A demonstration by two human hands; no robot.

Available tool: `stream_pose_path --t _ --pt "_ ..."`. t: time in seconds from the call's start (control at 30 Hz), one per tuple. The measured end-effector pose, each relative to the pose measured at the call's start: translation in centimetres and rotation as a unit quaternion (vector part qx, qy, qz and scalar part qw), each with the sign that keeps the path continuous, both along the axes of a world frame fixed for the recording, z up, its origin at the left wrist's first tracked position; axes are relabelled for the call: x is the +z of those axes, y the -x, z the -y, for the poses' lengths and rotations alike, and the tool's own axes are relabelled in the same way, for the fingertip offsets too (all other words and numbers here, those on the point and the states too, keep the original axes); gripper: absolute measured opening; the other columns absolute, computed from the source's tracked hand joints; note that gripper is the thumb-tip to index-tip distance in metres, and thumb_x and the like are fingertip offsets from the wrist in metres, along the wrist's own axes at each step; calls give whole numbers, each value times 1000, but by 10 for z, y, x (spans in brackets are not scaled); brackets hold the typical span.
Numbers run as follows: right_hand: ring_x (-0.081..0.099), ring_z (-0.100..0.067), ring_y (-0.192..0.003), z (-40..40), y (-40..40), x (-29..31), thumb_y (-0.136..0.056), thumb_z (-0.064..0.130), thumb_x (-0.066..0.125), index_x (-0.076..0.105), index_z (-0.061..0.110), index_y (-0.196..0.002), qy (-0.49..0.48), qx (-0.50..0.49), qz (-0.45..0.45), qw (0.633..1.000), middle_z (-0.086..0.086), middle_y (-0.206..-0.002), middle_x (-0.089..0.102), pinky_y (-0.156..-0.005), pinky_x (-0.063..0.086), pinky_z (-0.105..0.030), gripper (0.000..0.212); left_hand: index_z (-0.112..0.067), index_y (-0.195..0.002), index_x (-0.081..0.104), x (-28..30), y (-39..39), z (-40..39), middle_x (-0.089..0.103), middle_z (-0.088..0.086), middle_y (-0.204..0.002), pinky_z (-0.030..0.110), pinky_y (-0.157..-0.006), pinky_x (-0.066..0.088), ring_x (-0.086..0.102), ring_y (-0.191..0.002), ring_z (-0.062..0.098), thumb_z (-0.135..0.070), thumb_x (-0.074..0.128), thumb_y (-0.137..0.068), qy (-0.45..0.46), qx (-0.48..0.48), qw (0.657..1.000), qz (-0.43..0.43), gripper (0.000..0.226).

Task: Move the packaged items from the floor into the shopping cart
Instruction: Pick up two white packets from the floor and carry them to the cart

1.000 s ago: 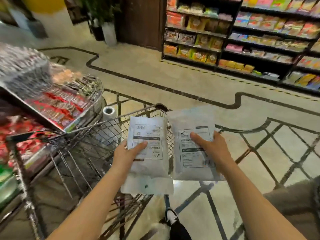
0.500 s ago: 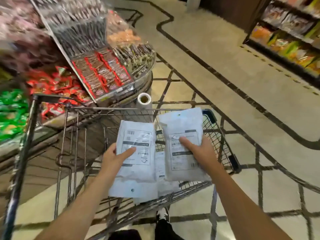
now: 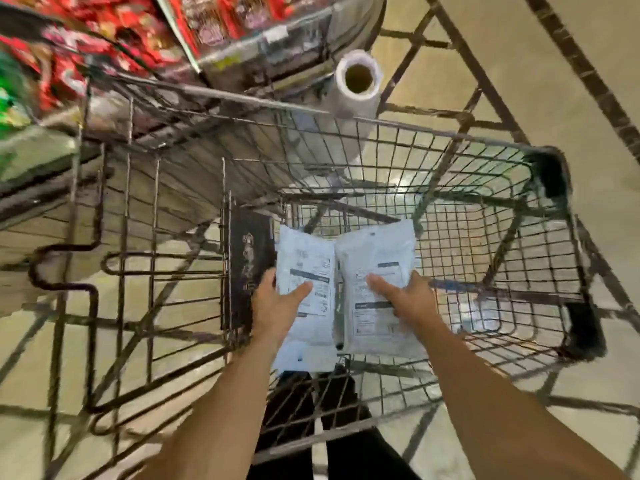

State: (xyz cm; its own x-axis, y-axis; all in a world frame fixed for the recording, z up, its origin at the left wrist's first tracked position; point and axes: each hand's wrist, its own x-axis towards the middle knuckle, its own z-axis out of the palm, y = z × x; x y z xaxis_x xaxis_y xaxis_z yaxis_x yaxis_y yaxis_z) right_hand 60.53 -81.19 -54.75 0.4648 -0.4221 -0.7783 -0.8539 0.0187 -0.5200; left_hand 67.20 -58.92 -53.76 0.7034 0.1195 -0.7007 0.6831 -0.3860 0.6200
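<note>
Deep inside the wire shopping cart [image 3: 485,143] I hold two white packaged items side by side. My left hand [image 3: 277,306] grips the left package [image 3: 306,261] by its lower edge, thumb on its printed label. The right package [image 3: 377,258] is gripped the same way by my right hand [image 3: 408,299]. Both packages are low in the basket, near its wire floor; whether they touch it I cannot tell. A black panel [image 3: 247,265] of the cart's child seat stands just left of my left hand.
A snack display stand [image 3: 242,46] with red packets presses against the cart's far left side. A roll of clear plastic bags [image 3: 356,84] stands beyond the cart's far rim. Tan floor with dark inlay lines [image 3: 571,64] surrounds the cart. My legs show under the basket.
Both hands have lowered the two packages from rim height down into the basket. My view has tilted sharply downward and closer to the cart.
</note>
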Motion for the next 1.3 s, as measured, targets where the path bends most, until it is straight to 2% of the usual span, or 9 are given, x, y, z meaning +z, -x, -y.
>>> stream_pose_path --t 0.1,0.27,0.4,0.47,0.63,0.77,0.9,1.1,1.3 --pt "69 -25 -99 -6 -8 -29 -75 55 87 61 12 -125 36 43 -19 998 -4 -112 71 -77 56 -35 71 -15 -128 60 -41 7 6 70 0 -112 30 -85 54 69 -106 24 -26 86 -82 -31 9 999 -35 54" --pt "57 -20 -99 -5 -11 -76 -83 40 86 60 5 -134 10 69 -76 995 -2 -113 62 -80 53 -30 66 -9 -147 50 -86 15 5 60 -3 -132 29 -92 54 59 -124 27 -26 84 -85 -69 38 994 -77 73" --pt "68 -16 -83 -8 -1 -103 -81 37 88 67 10 -125 8 27 -94 995 -6 -112 74 -43 49 -13 56 -18 -146 50 -104 26 6 65 2 -136 38 -102 50 60 -125 26 -39 82 -85 -103 -8 993 -62 72" --pt "68 -20 -83 -8 -2 -107 -84 38 86 63 9 -128 13 21 -110 994 -6 -110 72 -41 48 -15 57 -19 -146 48 -105 27 10 65 9 -137 45 -100 50 60 -125 36 -51 76 -86 -178 -57 979 -79 74" --pt "68 -33 -106 -21 -11 -109 -82 54 82 40 3 -145 67 46 -165 983 -17 -133 59 -86 61 -45 91 -1 -134 52 -94 15 30 61 22 -136 48 -94 48 59 -123 44 -60 63 -93 -320 -157 921 -160 73" --pt "35 -44 -145 -29 -7 -99 -86 68 70 15 4 -158 181 111 -214 953 -25 -158 27 -111 44 -57 111 -2 -128 61 -92 10 30 63 19 -135 45 -95 48 60 -123 40 -65 53 -96 -339 -224 896 -180 71" --pt "29 -41 -147 -26 -2 -86 -85 73 66 18 5 -157 230 131 -204 943 -22 -159 26 -110 40 -61 110 -3 -133 58 -84 15 31 61 19 -139 45 -99 47 58 -126 39 -64 44 -99 -339 -241 890 -187 71" --pt "31 -43 -146 -22 -1 -48 -97 63 58 22 5 -157 232 210 -191 930 -25 -157 29 -111 39 -57 91 -17 -162 16 -60 58 37 32 31 -158 55 -110 40 45 -137 47 -57 50 -95 -340 -266 880 -199 85" --pt "58 -37 -127 -22 -13 1 -99 53 61 47 8 -144 105 261 -118 952 -22 -139 60 -105 49 -44 65 -18 -164 16 -46 42 34 52 19 -149 40 -106 46 53 -132 39 -39 50 -99 -226 -238 923 -199 77"
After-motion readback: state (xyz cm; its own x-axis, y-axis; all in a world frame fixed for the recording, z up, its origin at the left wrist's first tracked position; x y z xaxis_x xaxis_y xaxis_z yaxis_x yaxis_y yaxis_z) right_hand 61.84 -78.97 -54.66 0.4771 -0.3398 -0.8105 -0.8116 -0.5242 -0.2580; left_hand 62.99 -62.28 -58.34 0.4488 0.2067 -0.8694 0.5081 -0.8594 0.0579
